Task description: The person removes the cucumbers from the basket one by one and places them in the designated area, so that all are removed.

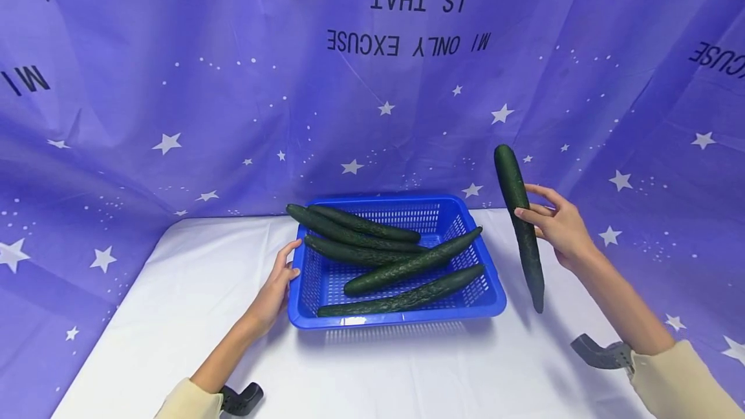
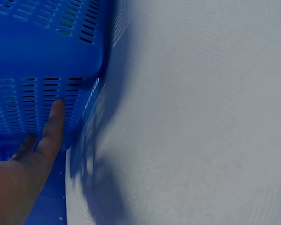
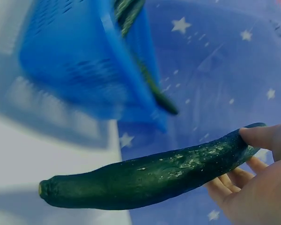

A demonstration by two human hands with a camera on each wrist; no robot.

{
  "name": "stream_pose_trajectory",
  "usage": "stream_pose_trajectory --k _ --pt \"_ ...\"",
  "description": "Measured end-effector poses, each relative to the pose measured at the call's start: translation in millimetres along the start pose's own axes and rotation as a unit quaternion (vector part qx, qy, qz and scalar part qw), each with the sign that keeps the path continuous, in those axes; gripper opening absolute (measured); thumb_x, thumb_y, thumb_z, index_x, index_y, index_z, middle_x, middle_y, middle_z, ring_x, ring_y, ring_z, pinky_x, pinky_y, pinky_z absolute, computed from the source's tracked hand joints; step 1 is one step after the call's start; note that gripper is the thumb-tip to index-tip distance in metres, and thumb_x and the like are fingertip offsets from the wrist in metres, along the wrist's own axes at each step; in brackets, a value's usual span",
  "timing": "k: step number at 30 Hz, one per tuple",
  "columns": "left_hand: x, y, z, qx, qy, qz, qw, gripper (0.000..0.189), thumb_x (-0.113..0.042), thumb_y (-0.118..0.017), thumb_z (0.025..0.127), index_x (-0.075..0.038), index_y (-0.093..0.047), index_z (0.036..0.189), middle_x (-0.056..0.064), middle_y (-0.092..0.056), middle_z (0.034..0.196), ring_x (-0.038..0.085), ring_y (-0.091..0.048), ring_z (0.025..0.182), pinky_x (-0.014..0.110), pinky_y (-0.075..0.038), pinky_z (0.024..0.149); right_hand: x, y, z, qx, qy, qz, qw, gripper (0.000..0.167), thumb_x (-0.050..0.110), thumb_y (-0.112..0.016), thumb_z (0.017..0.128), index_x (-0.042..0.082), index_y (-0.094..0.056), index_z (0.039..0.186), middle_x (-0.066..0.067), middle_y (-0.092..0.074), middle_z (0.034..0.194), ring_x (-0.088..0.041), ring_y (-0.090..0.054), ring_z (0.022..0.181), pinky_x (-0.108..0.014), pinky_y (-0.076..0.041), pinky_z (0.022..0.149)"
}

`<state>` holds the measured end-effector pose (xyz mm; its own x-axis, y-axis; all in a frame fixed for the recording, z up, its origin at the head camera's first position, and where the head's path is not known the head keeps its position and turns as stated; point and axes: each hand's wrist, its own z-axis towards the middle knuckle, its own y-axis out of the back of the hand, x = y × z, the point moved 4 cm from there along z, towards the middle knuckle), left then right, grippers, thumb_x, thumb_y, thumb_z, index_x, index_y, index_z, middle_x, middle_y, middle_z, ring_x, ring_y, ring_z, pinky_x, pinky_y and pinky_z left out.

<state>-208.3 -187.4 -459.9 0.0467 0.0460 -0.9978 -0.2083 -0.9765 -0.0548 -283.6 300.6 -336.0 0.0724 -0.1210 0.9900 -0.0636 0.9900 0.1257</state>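
A dark green cucumber (image 1: 518, 225) is held up in the air to the right of a blue plastic basket (image 1: 398, 322). My right hand (image 1: 563, 230) pinches this cucumber between thumb and fingers. In the right wrist view, the held cucumber (image 3: 145, 180) points away from the hand (image 3: 257, 187). My left hand (image 1: 272, 296) grips the basket's left end, with fingertips at the rim. The left wrist view shows fingers (image 2: 51, 136) against the slotted outer wall (image 2: 37, 101). Several more cucumbers (image 1: 413, 267) lie in the basket, some with their ends over the rim.
The basket is above a white-covered table (image 1: 192, 296). Behind and beside it hangs a purple cloth (image 1: 302, 115) with stars and lettering. A black wrist mount (image 1: 241, 399) sits on the left arm, and a grey one (image 1: 602, 352) on the right.
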Motion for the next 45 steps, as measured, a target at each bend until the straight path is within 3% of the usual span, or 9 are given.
stream_pose_trajectory --k 8,13,16,21,27,36,40,45 --pt "1.8 -2.1 0.4 0.002 0.005 -0.002 1.0 0.061 -0.014 -0.032 0.1 -0.024 -0.013 0.158 0.03 -0.036 0.139 0.037 -0.058 0.105 0.038 -0.055 0.08 -52.9 15.9 -6.0 0.007 -0.032 -0.077 0.9965 0.049 0.013 -0.068 0.095 0.01 -0.048 0.139 0.011 -0.071 0.094 -0.007 -0.069 0.083 -0.029 -0.057 0.07" --pt "3.5 -2.6 -0.2 -0.003 0.009 -0.004 1.0 0.061 -0.014 -0.032 0.1 -0.024 -0.014 0.158 0.029 -0.037 0.139 0.039 -0.058 0.108 0.039 -0.055 0.081 -80.6 15.8 -9.0 0.012 -0.066 -0.116 0.9909 0.062 0.014 -0.067 0.094 -0.002 -0.038 0.147 -0.01 -0.071 0.107 -0.009 -0.068 0.085 -0.034 -0.057 0.073" --pt "4.2 -3.2 -0.5 -0.005 0.012 -0.005 0.9999 0.061 -0.014 -0.032 0.1 -0.025 -0.015 0.157 0.029 -0.037 0.139 0.04 -0.058 0.108 0.04 -0.055 0.081 -96.8 15.0 -10.9 0.014 -0.093 -0.146 0.9848 0.066 0.015 -0.066 0.095 -0.003 -0.034 0.15 -0.025 -0.066 0.117 -0.018 -0.069 0.091 -0.041 -0.057 0.079" --pt "4.5 -4.8 -0.6 -0.004 0.015 -0.006 0.9999 0.061 -0.014 -0.032 0.1 -0.025 -0.015 0.157 0.029 -0.035 0.14 0.041 -0.056 0.11 0.041 -0.054 0.082 -117.1 15.5 -15.9 0.013 -0.134 -0.171 0.976 0.068 0.018 -0.066 0.094 -0.003 -0.033 0.15 -0.024 -0.064 0.116 -0.025 -0.066 0.095 -0.043 -0.056 0.08" --pt "4.3 -4.3 -1.4 -0.005 0.014 -0.006 0.9999 0.06 -0.015 -0.032 0.101 -0.025 -0.014 0.158 0.029 -0.035 0.142 0.041 -0.057 0.11 0.042 -0.055 0.083 -129.7 17.3 -16.1 0.014 -0.155 -0.175 0.9722 0.069 0.018 -0.067 0.094 -0.006 -0.033 0.149 -0.017 -0.065 0.108 -0.019 -0.065 0.086 -0.038 -0.057 0.074" --pt "2.5 -2.8 -2.2 -0.002 0.009 -0.003 1.0 0.06 -0.014 -0.031 0.101 -0.025 -0.014 0.157 0.029 -0.035 0.142 0.041 -0.057 0.109 0.04 -0.055 0.081 -133.4 15.6 -10.8 0.013 -0.171 -0.177 0.9691 0.069 0.018 -0.066 0.094 -0.008 -0.032 0.149 -0.022 -0.064 0.112 -0.021 -0.067 0.085 -0.038 -0.057 0.073" --pt "1.9 -2.1 -1.9 -0.004 0.008 -0.004 1.0 0.06 -0.014 -0.031 0.101 -0.025 -0.014 0.157 0.029 -0.035 0.139 0.039 -0.057 0.107 0.041 -0.055 0.081 -133.3 14.6 -7.9 0.019 -0.175 -0.211 0.9615 0.069 0.022 -0.067 0.094 -0.006 -0.035 0.148 -0.022 -0.062 0.114 -0.02 -0.064 0.085 -0.038 -0.055 0.075" --pt "0.8 -0.9 -1.8 -0.007 0.006 -0.007 0.9999 0.06 -0.014 -0.031 0.101 -0.025 -0.014 0.158 0.029 -0.035 0.139 0.039 -0.057 0.108 0.041 -0.055 0.081 -130.1 12.1 -5.1 0.032 -0.158 -0.25 0.9548 0.068 0.026 -0.068 0.093 -0.005 -0.038 0.147 -0.026 -0.06 0.118 -0.023 -0.063 0.09 -0.047 -0.053 0.081"
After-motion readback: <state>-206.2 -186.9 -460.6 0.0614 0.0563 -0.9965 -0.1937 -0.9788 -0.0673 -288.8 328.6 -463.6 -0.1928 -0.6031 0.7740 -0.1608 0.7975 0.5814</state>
